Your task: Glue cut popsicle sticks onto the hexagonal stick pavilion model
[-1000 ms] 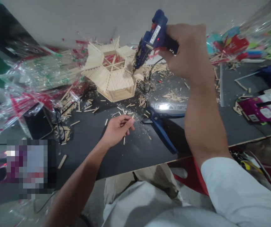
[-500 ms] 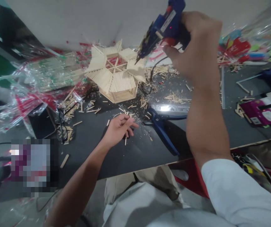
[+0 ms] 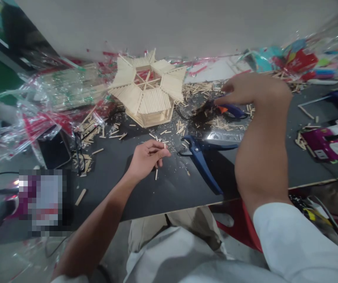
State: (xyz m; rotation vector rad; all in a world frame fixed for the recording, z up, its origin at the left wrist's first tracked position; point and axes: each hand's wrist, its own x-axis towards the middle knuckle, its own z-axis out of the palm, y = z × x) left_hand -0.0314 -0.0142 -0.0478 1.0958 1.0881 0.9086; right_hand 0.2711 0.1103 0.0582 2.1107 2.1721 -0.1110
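The left hand (image 3: 149, 157) was low over the dark table (image 3: 180, 192), its thumb and forefinger pinched on a small wooden stick (image 3: 165, 146) whose pale end stood up between them; the other fingers were curled beneath. A second stick (image 3: 156, 174) showed just under that hand on its near side, though whether the hand touched it could not be told. The right hand (image 3: 250, 89), farther out and bent down at the wrist, had its thumb and fingers at the blue glue gun (image 3: 236, 111), which was low over the table with its orange trigger (image 3: 222, 109) just below the thumb; the hand hid too much to tell whether it was gripping the tool or only touching it. The stick structure (image 3: 155, 100), with slatted panels flaring around a spoked opening, was straight beyond the left hand and to the left of the right hand, apart from both. Between the left hand and the right forearm lay the blue-handled cutter (image 3: 206, 169), and just beyond it a clear ruler (image 3: 226, 136). Short stick pieces (image 3: 201, 89) were scattered beyond the left hand and to the left of the right hand. To the left of the left hand were dark glasses (image 3: 79, 153), a phone (image 3: 54, 147) and, farther out, plastic-wrapped sticks (image 3: 68, 90). A purple box (image 3: 326, 144) was to the right of the right forearm.
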